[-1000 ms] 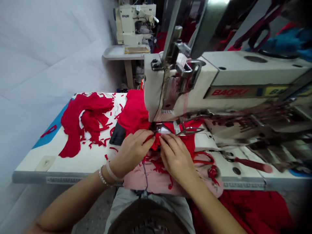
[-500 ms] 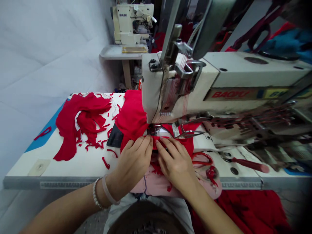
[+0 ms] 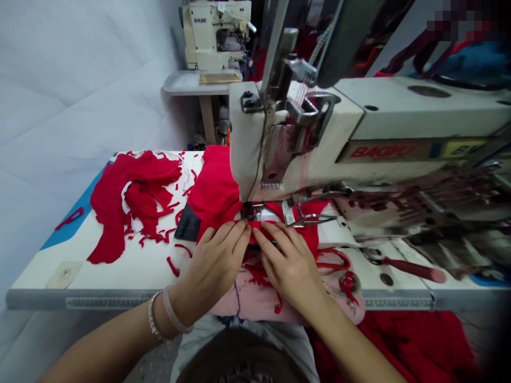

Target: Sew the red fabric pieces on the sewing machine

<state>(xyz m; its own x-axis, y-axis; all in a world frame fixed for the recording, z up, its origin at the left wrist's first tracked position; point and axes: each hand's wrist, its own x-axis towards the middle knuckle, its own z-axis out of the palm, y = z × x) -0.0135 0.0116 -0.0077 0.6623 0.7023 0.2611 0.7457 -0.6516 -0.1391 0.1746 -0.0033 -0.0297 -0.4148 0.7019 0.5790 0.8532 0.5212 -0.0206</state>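
Note:
A piece of red fabric (image 3: 215,186) lies under the head of the sewing machine (image 3: 245,143), around its presser foot (image 3: 252,210). Just in front of the foot, my left hand (image 3: 217,266) has its fingertips closed on the fabric's near edge. My right hand (image 3: 293,268) grips the same edge with bent fingers, a small gap from the left. What lies beneath the fingertips is hidden. Several red threads (image 3: 305,170) run down the machine's front. Below my hands, a pink cloth (image 3: 223,306) carries red scraps.
Left on the table (image 3: 147,271) lie a red fabric pile (image 3: 115,183) and several loose scraps. Red-handled scissors (image 3: 333,258) sit right of my hands, then a red-handled tool (image 3: 415,269). Another sewing machine (image 3: 217,37) stands behind. More red fabric (image 3: 415,340) hangs low right.
Both hands stay at the fabric edge before the presser foot, with only a slight shift of the fingers. The view has tilted a little.

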